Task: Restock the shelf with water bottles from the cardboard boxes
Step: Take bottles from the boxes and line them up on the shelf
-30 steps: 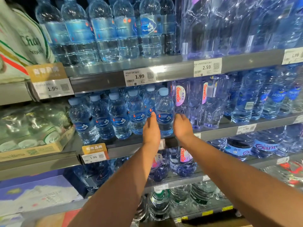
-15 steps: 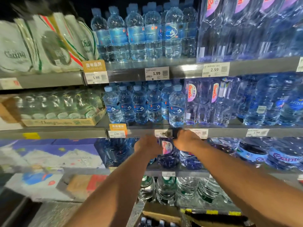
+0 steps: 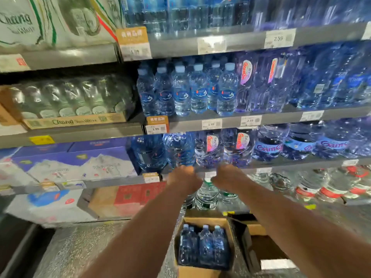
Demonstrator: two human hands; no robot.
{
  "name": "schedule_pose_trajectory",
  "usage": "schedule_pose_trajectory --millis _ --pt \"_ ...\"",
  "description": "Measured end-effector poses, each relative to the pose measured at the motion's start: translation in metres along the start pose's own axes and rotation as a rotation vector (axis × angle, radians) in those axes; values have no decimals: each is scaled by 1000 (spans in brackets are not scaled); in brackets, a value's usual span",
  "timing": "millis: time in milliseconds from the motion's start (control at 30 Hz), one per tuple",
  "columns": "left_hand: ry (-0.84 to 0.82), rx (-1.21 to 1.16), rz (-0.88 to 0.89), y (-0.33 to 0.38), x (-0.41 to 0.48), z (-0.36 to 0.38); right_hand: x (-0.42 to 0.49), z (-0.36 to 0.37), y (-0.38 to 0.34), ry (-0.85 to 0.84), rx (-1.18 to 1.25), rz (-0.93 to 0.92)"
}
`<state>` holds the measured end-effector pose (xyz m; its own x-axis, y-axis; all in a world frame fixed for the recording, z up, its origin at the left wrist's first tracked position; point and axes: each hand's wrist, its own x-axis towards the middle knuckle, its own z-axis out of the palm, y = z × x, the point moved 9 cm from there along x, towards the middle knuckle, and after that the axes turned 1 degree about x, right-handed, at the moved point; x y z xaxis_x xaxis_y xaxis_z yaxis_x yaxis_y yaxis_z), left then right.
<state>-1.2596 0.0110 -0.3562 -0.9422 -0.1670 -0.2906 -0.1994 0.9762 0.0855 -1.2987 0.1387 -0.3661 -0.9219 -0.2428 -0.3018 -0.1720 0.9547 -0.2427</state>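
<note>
A row of small blue-capped water bottles [image 3: 225,91] stands on the middle shelf [image 3: 281,119] above the 1.99 tag. On the floor below, an open cardboard box [image 3: 202,219] holds several more of the same bottles [image 3: 202,246]. My left hand [image 3: 183,178] and my right hand [image 3: 228,177] hang side by side in front of the lower shelf edge, well above the box. Both hold nothing. Their fingers point down and away, loosely curled and mostly hidden behind the backs of the hands.
A second open cardboard box [image 3: 261,247] lies to the right of the first. Large Ganten bottles [image 3: 269,149] fill the shelves on the right. Chang soda-water packs [image 3: 70,101] and printed cartons [image 3: 76,163] sit on the left. Speckled floor [image 3: 84,249] lies at lower left.
Both hands came away from the front bottle on the middle shelf and dropped to the lower shelf edge. My view tilted down, bringing the floor boxes into sight.
</note>
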Motion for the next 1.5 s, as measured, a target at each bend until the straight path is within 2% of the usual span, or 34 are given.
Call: schedule_pose_trajectory --millis 233,467,667,767,833,967,1133,1267,1400,1500 --pt "-63 45 89 0 -13 65 -23 69 7 -97 31 52" --pt "-217 -93 4 -1 24 160 13 141 43 -217 -3 77" --pt "-351 -142 -118 -21 54 252 53 225 63 -367 -32 -5" --pt "-399 -129 -131 -25 65 302 65 268 88 -428 31 94" --pt "-441 -133 -132 -30 68 336 66 311 101 -551 65 144" --pt "-572 -202 -224 -49 71 415 70 393 121 -654 180 282" --pt "-587 -418 -325 -57 96 503 85 477 145 -585 350 452" --pt "-509 -649 -333 -32 120 556 102 530 182 -472 325 570" --pt "-492 -720 -333 -9 136 600 107 568 218 -376 441 780" --pt "-579 -786 -480 -11 136 637 106 593 234 -456 532 837"
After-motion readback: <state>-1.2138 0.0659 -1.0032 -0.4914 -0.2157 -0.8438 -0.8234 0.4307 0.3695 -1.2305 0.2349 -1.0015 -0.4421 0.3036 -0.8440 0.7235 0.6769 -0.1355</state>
